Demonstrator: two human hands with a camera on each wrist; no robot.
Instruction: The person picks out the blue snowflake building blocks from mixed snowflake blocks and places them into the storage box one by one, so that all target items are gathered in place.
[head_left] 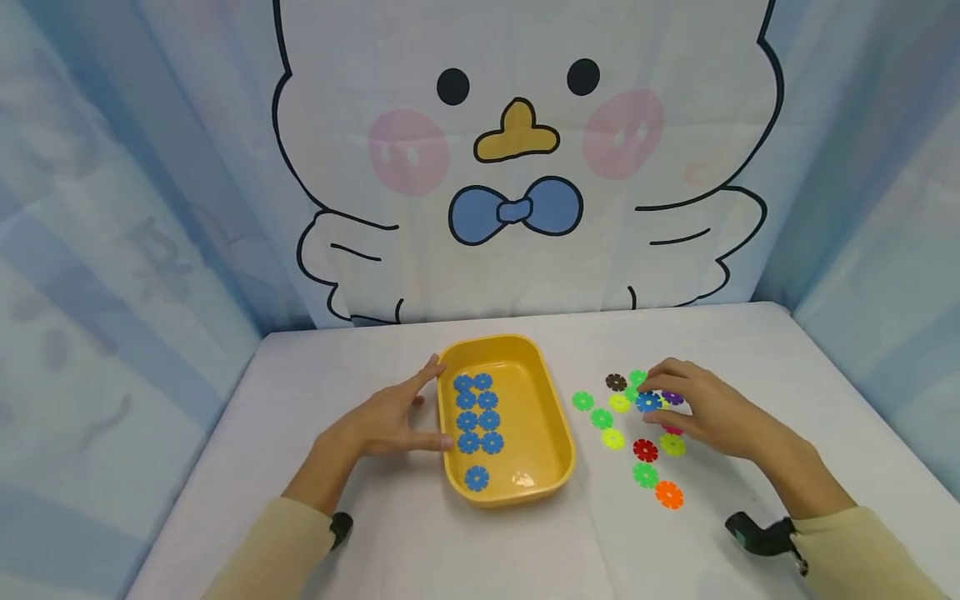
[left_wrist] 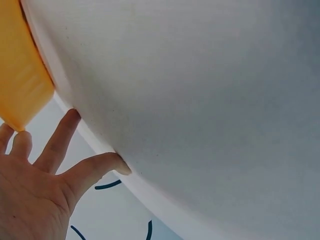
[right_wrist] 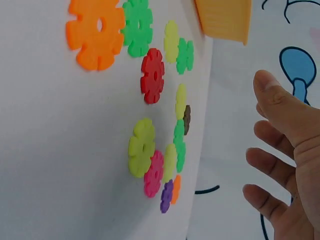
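My left hand [head_left: 393, 417] rests at the left side of a yellow tray [head_left: 551, 400], thumb on the rim and fingers spread along the edge. Inside the tray, several blue interlocking discs [head_left: 467, 420] lie toward its left side, mostly in two columns. To the right, my right hand [head_left: 701, 408] is over a scatter of notched discs, pinching a blue disc [head_left: 648, 402] between thumb and fingers. The right wrist view hides that disc. Around it lie a red disc [head_left: 645, 451], an orange disc [head_left: 669, 495], a brown disc [head_left: 616, 382] and a purple disc [head_left: 673, 397].
Several green discs [head_left: 602, 418] and yellow discs [head_left: 612, 438] lie between the tray and my right hand. A white cloth covers the table [head_left: 480, 550]. Behind it hangs a curtain [head_left: 525, 275] with a cartoon figure.
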